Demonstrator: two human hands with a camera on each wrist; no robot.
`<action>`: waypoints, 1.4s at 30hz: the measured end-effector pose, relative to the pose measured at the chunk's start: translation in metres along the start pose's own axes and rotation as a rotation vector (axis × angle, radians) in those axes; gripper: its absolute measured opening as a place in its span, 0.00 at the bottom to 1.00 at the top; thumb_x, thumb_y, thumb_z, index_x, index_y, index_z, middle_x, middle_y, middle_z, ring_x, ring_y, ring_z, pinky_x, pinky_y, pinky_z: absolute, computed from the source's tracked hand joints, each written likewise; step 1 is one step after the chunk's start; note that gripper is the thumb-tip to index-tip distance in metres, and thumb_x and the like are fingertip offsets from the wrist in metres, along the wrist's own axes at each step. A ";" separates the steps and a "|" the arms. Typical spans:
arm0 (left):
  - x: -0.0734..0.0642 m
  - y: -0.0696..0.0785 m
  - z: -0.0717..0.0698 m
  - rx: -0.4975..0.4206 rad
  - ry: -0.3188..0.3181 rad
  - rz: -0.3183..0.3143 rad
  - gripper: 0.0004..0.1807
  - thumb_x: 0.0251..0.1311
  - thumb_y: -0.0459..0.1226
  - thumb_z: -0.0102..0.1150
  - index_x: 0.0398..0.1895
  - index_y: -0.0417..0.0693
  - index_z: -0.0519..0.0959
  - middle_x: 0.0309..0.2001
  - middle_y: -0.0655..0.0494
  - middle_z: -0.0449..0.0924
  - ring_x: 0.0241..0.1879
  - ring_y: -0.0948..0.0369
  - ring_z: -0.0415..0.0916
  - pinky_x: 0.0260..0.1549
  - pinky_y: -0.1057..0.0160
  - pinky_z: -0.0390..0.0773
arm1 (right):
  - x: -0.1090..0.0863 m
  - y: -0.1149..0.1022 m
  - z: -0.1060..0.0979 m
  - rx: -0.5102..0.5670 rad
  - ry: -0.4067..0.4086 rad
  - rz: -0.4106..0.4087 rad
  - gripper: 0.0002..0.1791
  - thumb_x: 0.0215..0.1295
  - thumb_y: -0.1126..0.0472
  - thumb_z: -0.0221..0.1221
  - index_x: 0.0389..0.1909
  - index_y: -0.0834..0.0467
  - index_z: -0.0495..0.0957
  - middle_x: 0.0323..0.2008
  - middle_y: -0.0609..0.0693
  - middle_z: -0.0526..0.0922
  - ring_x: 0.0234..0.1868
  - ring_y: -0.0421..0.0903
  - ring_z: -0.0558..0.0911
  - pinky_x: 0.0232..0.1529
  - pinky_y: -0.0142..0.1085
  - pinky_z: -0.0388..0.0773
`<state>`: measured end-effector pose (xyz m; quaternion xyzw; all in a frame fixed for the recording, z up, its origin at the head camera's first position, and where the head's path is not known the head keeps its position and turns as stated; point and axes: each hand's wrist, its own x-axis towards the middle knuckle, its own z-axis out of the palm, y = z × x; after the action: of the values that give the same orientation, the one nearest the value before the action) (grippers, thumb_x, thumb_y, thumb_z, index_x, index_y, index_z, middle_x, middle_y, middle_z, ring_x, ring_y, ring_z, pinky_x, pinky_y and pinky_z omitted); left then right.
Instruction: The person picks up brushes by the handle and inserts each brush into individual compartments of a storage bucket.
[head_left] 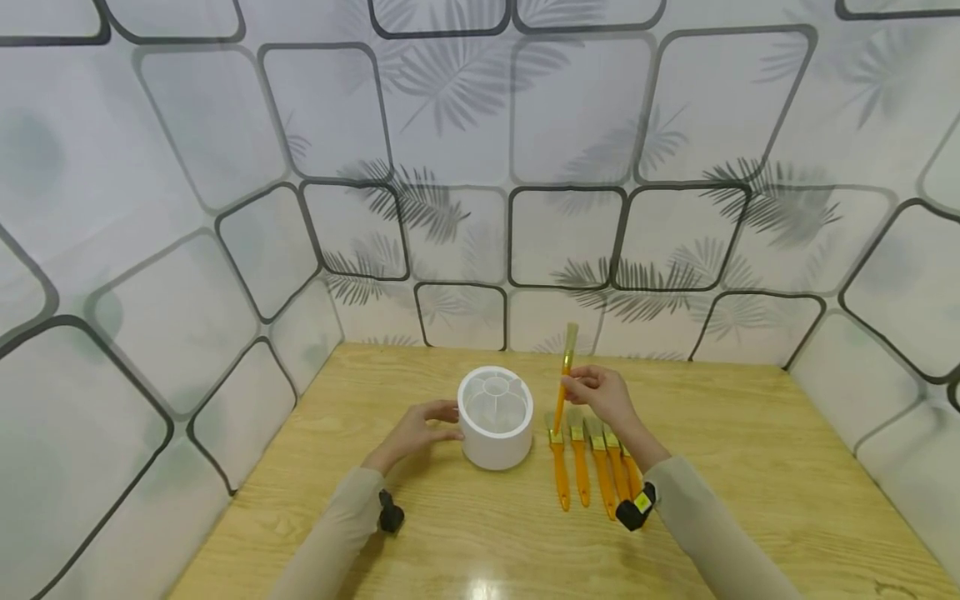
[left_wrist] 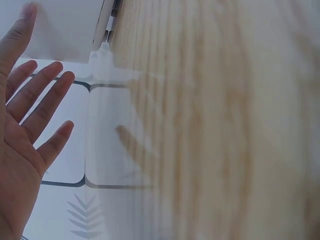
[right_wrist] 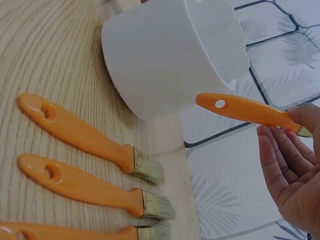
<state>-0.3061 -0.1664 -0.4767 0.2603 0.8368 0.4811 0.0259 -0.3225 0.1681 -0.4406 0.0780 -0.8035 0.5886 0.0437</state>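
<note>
A white round holder (head_left: 497, 450) with inner compartments stands upright on the table. My left hand (head_left: 420, 429) is at its left side, thumb and fingers spread, fingertips right at the wall; in the left wrist view the fingers of this hand (left_wrist: 30, 125) are loosely extended. My right hand (head_left: 600, 392) pinches a paintbrush (head_left: 564, 392) just right of the holder, bristles up and orange handle pointing down. The right wrist view shows the thumb and fingers on the held brush's handle (right_wrist: 245, 109) near its metal band.
Several orange-handled paintbrushes (head_left: 581, 467) lie side by side on the wooden table (head_left: 465, 533), right of the holder, bristles toward the back. A patterned wall covering (head_left: 457, 233) rises behind and at both sides of the table.
</note>
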 end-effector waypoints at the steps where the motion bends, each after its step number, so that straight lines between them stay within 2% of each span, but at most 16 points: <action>1: 0.000 -0.001 0.000 0.002 -0.002 0.005 0.29 0.49 0.37 0.68 0.56 0.37 0.73 0.48 0.41 0.80 0.49 0.47 0.77 0.55 0.43 0.70 | 0.000 -0.001 0.000 0.001 -0.002 -0.002 0.20 0.61 0.55 0.61 0.43 0.68 0.77 0.32 0.59 0.85 0.31 0.48 0.84 0.34 0.38 0.83; 8: 0.009 -0.032 0.007 -0.007 0.018 -0.008 0.31 0.47 0.39 0.70 0.57 0.42 0.73 0.50 0.45 0.79 0.49 0.49 0.77 0.55 0.43 0.70 | -0.001 -0.005 0.002 0.001 0.001 -0.006 0.21 0.61 0.53 0.61 0.45 0.67 0.76 0.34 0.58 0.84 0.30 0.43 0.84 0.33 0.34 0.83; 10: 0.010 -0.035 0.008 -0.018 0.020 -0.014 0.31 0.46 0.41 0.70 0.57 0.45 0.74 0.51 0.47 0.79 0.49 0.51 0.77 0.55 0.44 0.70 | 0.000 -0.006 0.003 0.008 0.007 -0.002 0.21 0.61 0.53 0.61 0.45 0.67 0.76 0.34 0.59 0.84 0.30 0.43 0.84 0.33 0.34 0.83; 18: 0.010 -0.037 0.008 -0.033 0.019 -0.033 0.34 0.43 0.47 0.71 0.57 0.51 0.74 0.53 0.53 0.78 0.50 0.54 0.77 0.55 0.46 0.71 | 0.000 -0.010 0.007 0.031 0.021 0.007 0.20 0.60 0.55 0.61 0.45 0.68 0.76 0.34 0.58 0.84 0.30 0.44 0.84 0.35 0.37 0.83; 24: 0.010 -0.037 0.009 -0.042 0.015 -0.016 0.33 0.44 0.44 0.71 0.58 0.50 0.74 0.53 0.51 0.78 0.50 0.53 0.77 0.55 0.45 0.71 | 0.000 -0.014 0.010 0.046 0.023 0.003 0.21 0.60 0.54 0.62 0.45 0.67 0.76 0.35 0.59 0.84 0.30 0.42 0.84 0.36 0.37 0.83; 26: 0.008 -0.028 0.008 -0.044 0.006 -0.013 0.32 0.46 0.41 0.71 0.58 0.47 0.73 0.54 0.48 0.77 0.50 0.50 0.76 0.55 0.43 0.69 | 0.000 -0.015 0.011 0.051 0.023 -0.002 0.21 0.60 0.55 0.62 0.45 0.68 0.76 0.35 0.59 0.84 0.30 0.42 0.84 0.35 0.35 0.83; 30: 0.009 -0.028 0.008 -0.045 0.003 -0.008 0.33 0.46 0.41 0.71 0.58 0.47 0.73 0.54 0.49 0.78 0.50 0.50 0.77 0.55 0.45 0.70 | 0.001 -0.017 0.013 0.067 0.028 -0.003 0.20 0.60 0.55 0.62 0.44 0.68 0.76 0.34 0.58 0.85 0.31 0.43 0.84 0.34 0.33 0.83; 33: 0.011 -0.038 0.009 -0.035 0.005 0.014 0.33 0.44 0.45 0.71 0.58 0.48 0.74 0.53 0.51 0.78 0.49 0.53 0.78 0.54 0.47 0.72 | 0.002 -0.017 0.014 0.076 0.033 -0.010 0.20 0.60 0.56 0.62 0.44 0.69 0.76 0.34 0.59 0.85 0.31 0.44 0.84 0.35 0.35 0.83; 36: 0.011 -0.037 0.009 -0.036 0.001 0.026 0.33 0.45 0.45 0.70 0.58 0.47 0.74 0.53 0.49 0.78 0.49 0.52 0.78 0.53 0.46 0.73 | 0.002 -0.018 0.015 0.081 0.038 -0.020 0.20 0.60 0.55 0.62 0.44 0.69 0.76 0.36 0.60 0.84 0.30 0.41 0.84 0.38 0.39 0.83; 39: 0.010 -0.037 0.009 -0.044 0.000 0.012 0.34 0.44 0.45 0.71 0.57 0.49 0.74 0.53 0.51 0.78 0.49 0.53 0.77 0.54 0.46 0.72 | 0.003 -0.018 0.016 0.088 0.051 -0.025 0.20 0.60 0.56 0.62 0.45 0.68 0.76 0.36 0.60 0.84 0.29 0.39 0.84 0.39 0.42 0.82; 42: 0.011 -0.037 0.009 -0.052 0.000 -0.011 0.33 0.44 0.45 0.71 0.57 0.51 0.74 0.53 0.53 0.78 0.50 0.54 0.77 0.54 0.48 0.72 | 0.004 -0.018 0.017 0.087 0.060 -0.031 0.19 0.60 0.57 0.61 0.45 0.68 0.76 0.36 0.59 0.84 0.29 0.39 0.83 0.39 0.41 0.82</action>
<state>-0.3278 -0.1689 -0.5099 0.2548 0.8254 0.5025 0.0354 -0.3226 0.1463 -0.4278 0.0748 -0.7740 0.6244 0.0734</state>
